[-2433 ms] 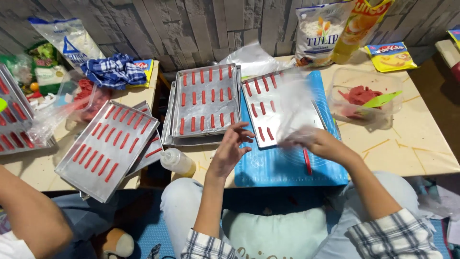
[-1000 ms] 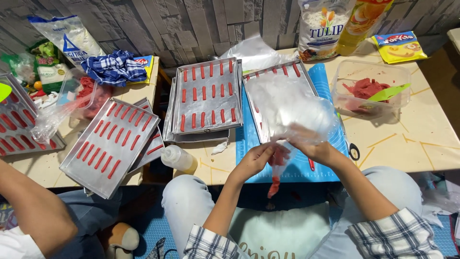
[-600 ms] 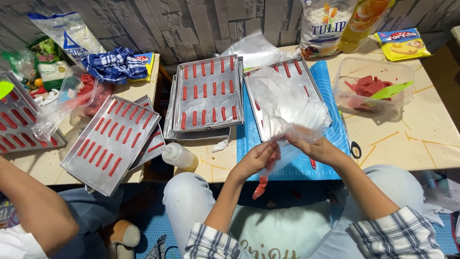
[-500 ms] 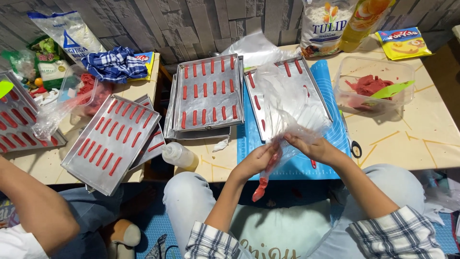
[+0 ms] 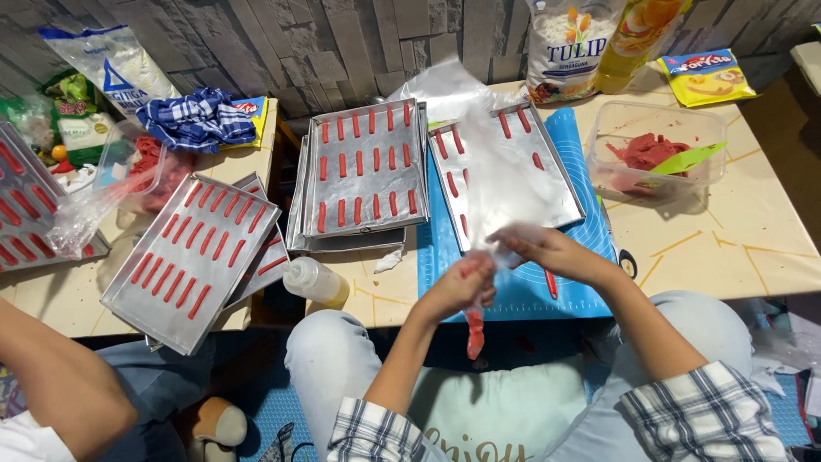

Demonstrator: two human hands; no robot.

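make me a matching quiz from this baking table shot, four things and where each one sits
Things:
1. squeeze bottle
2. clear tub of red dough
3. checked cloth
4. piping bag

Places:
A. at the back left, bunched up by the stone wall
B. in the grip of both the left hand and the right hand, above the blue mat
C. on the right of the table, with a green spatula in it
D. lying on its side at the near table edge, below the stacked trays

Pairs: 1-D, 2-C, 3-A, 4-B
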